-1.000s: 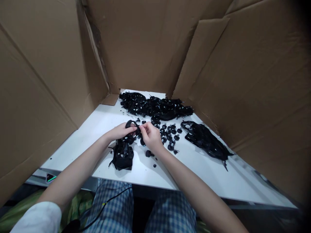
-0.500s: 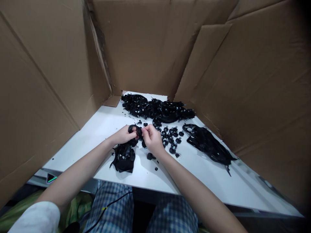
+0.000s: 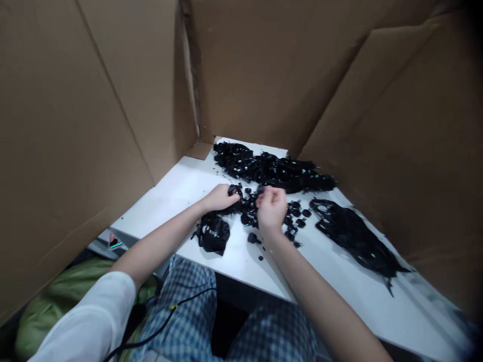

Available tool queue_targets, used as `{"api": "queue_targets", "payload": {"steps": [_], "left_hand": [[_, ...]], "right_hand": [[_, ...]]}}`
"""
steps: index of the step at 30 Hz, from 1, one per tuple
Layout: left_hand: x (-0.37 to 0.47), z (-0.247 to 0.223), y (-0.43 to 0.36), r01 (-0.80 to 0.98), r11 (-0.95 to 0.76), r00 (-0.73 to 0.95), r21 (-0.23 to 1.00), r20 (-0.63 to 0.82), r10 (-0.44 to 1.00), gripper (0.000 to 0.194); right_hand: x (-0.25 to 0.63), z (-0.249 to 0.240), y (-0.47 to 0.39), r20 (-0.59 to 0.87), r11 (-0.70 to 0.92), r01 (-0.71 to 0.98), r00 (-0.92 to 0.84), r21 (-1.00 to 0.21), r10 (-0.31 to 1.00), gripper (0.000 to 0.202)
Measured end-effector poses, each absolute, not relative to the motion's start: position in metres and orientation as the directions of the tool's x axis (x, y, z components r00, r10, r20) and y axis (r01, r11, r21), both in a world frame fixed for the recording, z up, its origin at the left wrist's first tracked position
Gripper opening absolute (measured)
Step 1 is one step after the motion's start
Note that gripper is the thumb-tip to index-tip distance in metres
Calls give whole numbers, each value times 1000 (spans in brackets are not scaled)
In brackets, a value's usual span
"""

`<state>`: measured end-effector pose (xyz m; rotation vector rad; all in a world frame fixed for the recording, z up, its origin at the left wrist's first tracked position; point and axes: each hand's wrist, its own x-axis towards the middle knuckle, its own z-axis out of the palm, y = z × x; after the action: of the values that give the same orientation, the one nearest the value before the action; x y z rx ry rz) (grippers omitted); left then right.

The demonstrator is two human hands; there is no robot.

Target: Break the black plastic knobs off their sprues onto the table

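My left hand [image 3: 222, 197] is closed round a black strip-like piece [image 3: 234, 191] above the middle of the white table [image 3: 166, 198]. To its right, my right hand [image 3: 272, 208] has its fingers pinched together at a small dark part [image 3: 260, 189], blurred by motion. Several small black round parts [image 3: 298, 213] with metal bits lie around and behind my right hand. Just below my left hand rests a crumpled black bundle [image 3: 215, 234]. A single black knob-like part [image 3: 252, 238] lies nearer the front edge.
A long heap of black parts [image 3: 269, 166] lies along the back. On the right is a black bag-like bundle [image 3: 354, 234]. Tall cardboard walls [image 3: 264, 75] surround the table. A cable [image 3: 162, 327] crosses my lap.
My right hand has moved away from my left hand, to the right and slightly up. The whole view has shifted and tilted, so the table sits further right.
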<state>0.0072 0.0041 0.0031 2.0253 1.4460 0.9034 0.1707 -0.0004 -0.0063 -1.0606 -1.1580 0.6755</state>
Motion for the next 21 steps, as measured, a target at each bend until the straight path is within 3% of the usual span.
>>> {"api": "queue_targets", "payload": {"steps": [3,5,8,11,14,18,21], "left_hand": [[3,6,11,731,-235,117,641,222,968,26],[-2,11,13,783,-183,73,594,205,976,35],[-6,26,3,841,-112,17,530,180,983,55],[-7,40,-32,877,-91,-30,471,243,970,63],[-15,34,-96,876,-189,15,444,366,930,48],[-55,-29,-200,803,-344,5,487,571,821,25],[-109,-95,-259,751,-173,-191,637,461,866,15]], "right_hand": [[184,3,5,500,403,301,431,-865,751,27],[189,5,8,601,355,575,319,-737,733,20],[188,1,7,527,256,813,72,-522,847,17],[184,-4,5,523,274,878,-31,-393,852,24],[188,-6,5,536,280,888,-45,-365,843,28],[196,-6,5,528,257,900,-36,-351,848,26],[195,-8,6,528,257,907,-46,-333,848,25]]}}
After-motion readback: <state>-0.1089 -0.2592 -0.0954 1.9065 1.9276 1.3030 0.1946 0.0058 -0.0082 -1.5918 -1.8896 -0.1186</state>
